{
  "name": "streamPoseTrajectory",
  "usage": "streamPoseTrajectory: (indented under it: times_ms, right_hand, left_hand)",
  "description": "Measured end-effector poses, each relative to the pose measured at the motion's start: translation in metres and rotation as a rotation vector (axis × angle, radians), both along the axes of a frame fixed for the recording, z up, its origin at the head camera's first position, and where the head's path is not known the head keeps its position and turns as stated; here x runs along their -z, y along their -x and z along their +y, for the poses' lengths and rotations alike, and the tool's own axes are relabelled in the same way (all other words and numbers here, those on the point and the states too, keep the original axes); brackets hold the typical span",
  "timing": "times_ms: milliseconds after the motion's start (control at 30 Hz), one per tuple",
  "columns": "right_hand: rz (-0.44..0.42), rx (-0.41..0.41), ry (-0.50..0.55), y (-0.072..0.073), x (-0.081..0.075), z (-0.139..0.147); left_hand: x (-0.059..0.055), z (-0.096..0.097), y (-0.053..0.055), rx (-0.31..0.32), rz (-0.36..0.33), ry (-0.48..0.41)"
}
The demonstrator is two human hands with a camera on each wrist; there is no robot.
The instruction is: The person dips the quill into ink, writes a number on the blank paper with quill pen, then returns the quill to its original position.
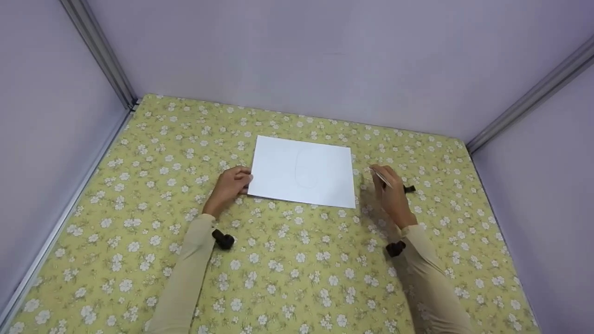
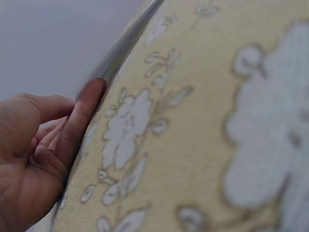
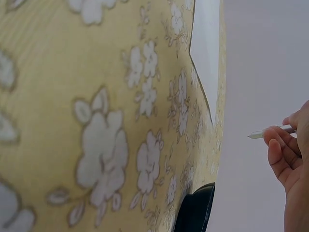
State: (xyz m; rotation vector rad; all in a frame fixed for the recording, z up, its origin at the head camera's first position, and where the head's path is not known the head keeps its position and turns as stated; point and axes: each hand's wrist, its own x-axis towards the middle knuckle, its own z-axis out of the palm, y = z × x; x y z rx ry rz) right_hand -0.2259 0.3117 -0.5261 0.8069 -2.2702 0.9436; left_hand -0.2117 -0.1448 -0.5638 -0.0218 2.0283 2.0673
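Observation:
A white sheet of paper (image 1: 325, 176) lies on the flowered cloth, with a faint curved line drawn near its middle. My left hand (image 1: 230, 183) pinches the sheet's left edge; in the left wrist view, thumb and fingers of that hand (image 2: 43, 140) meet at the thin edge. To the right of the sheet, my right hand (image 1: 392, 195) grips a slim silvery pen (image 1: 381, 177) above the cloth. In the right wrist view the pen (image 3: 258, 135) shows its pointed tip, apart from the paper, and curled fingers (image 3: 280, 154) hold its barrel.
A small black object (image 1: 409, 189) lies just right of my right hand. Yellow cloth with white flowers (image 1: 287, 260) covers the table. Pale walls (image 1: 297, 55) with metal corner posts (image 1: 100, 51) enclose the back and sides. Each wrist wears a black camera (image 1: 223, 240).

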Motion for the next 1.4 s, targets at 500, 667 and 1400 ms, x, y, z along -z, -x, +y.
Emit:
streamPoseTrajectory:
  times_ms: [500, 667, 1400]
  right_hand:
    - [-0.075, 0.076, -0.053, -0.012, -0.005, 0.026]
    - [-0.045, 0.080, -0.045, -0.015, -0.004, 0.035]
    - [0.026, 0.105, -0.128, -0.029, -0.002, 0.060]
  left_hand:
    - [-0.001, 0.001, 0.002, -0.013, -0.004, -0.037]
    - [-0.001, 0.002, 0.002, -0.008, -0.011, -0.035]
    - [-0.002, 0.000, -0.002, -0.001, -0.002, 0.011]
